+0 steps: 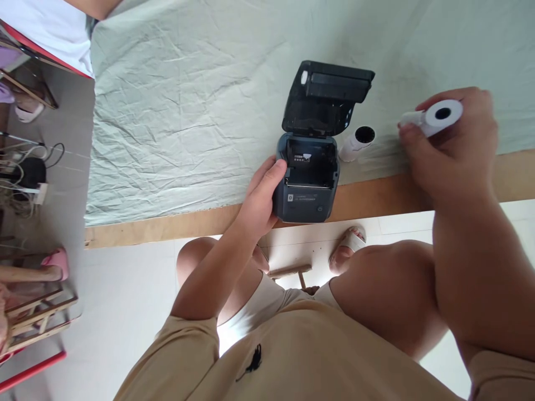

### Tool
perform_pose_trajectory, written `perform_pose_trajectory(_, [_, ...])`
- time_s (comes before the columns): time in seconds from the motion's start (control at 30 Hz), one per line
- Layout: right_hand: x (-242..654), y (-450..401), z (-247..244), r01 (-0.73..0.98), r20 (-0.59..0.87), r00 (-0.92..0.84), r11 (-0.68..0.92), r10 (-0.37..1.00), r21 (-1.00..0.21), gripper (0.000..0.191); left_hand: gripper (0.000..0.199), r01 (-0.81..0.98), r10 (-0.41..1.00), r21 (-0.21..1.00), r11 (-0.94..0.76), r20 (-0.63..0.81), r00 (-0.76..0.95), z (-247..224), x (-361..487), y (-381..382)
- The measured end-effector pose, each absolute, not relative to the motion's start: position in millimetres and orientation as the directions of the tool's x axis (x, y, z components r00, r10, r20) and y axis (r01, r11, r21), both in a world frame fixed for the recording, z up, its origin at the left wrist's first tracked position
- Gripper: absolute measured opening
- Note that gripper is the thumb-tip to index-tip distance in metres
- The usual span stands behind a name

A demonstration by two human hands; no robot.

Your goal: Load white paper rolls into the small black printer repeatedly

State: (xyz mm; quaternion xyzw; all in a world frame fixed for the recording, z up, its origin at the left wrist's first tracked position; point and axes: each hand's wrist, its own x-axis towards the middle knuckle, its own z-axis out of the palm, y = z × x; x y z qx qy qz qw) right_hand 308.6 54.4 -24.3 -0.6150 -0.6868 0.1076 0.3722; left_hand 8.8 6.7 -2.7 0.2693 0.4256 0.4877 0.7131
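A dark portable label printer [308, 203] stands at the table's front edge, its lid [324, 94] swung up and its paper bay uncovered. My left hand [264, 192] grips the printer's left side, the thumb on the rim of the bay. Off to the right, my right hand [460, 147] is closed around a white paper roll [434, 118], whose dark core hole faces up; a loose end of paper lies between thumb and fingers. Between printer and right hand, a narrow white tube with a dark hollow core [358, 143] rests on the cloth beside the printer.
A wrinkled pale green cloth [179, 122] covers the table, leaving a wooden edge strip [167, 227] bare. Another person's arm [98, 6] shows at the upper left. Tangled cables [23, 178] and a wooden stool [42, 317] are on the left floor.
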Motion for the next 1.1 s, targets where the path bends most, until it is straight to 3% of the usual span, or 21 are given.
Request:
perform_pose_trajectory(0.17, [300.4,53.8,-15.0,0.817,0.158,0.205,-0.079,0.966,-0.572,0.064,0.042,-0.451,0.941,0.826,0.339,-0.297,0.163,-2.5,11.7,8.7])
perform_pose_trajectory(0.23, [299.2,52.2,-15.1,0.825,0.188,0.17,-0.036,0.967,-0.564,0.076,0.04,-0.448,0.948,0.836,0.317,-0.273,0.161,-2.7,12.0,9.1])
perform_pose_trajectory(0.27, [299.1,49.9,-15.8,0.832,0.272,0.134,0.041,0.953,-0.553,0.078,0.039,-0.447,0.951,0.84,0.309,-0.264,0.161,-2.6,11.9,9.1])
perform_pose_trajectory(0.37, [292.6,36.6,-15.0,0.843,0.582,0.026,0.294,0.813,-0.45,0.061,0.041,-0.447,0.956,0.846,0.292,-0.248,0.154,-1.9,11.3,8.5])
perform_pose_trajectory(0.43, [279.1,23.7,-9.9,0.823,0.677,-0.023,0.398,0.736,-0.405,0.043,0.045,-0.444,0.957,0.847,0.291,-0.256,0.138,-1.4,10.9,7.8])
perform_pose_trajectory(0.5, [261.0,11.1,-2.6,0.771,0.674,-0.095,0.482,0.733,-0.416,0.034,0.048,-0.439,0.954,0.847,0.299,-0.273,0.123,-1.2,11.0,7.1])
perform_pose_trajectory(0.6, [240.5,0.5,4.8,0.689,0.655,-0.203,0.582,0.728,-0.433,0.036,0.05,-0.43,0.952,0.85,0.305,-0.289,0.104,-1.2,12.0,6.4])
perform_pose_trajectory(0.9, [245.7,11.6,-15.1,0.716,0.419,-0.212,0.432,0.883,-0.549,0.067,0.053,-0.415,0.942,0.846,0.336,-0.308,0.135,2.3,11.4,6.7])
perform_pose_trajectory(0.97, [246.4,13.3,-14.4,0.726,0.368,-0.222,0.405,0.903,-0.555,0.066,0.052,-0.405,0.942,0.85,0.337,-0.306,0.142,2.7,10.0,6.2])
perform_pose_trajectory(1.1, [247.2,16.0,-10.7,0.705,0.421,-0.229,0.448,0.877,-0.549,0.052,0.052,-0.383,0.93,0.848,0.368,-0.345,0.13,4.0,7.6,4.0])
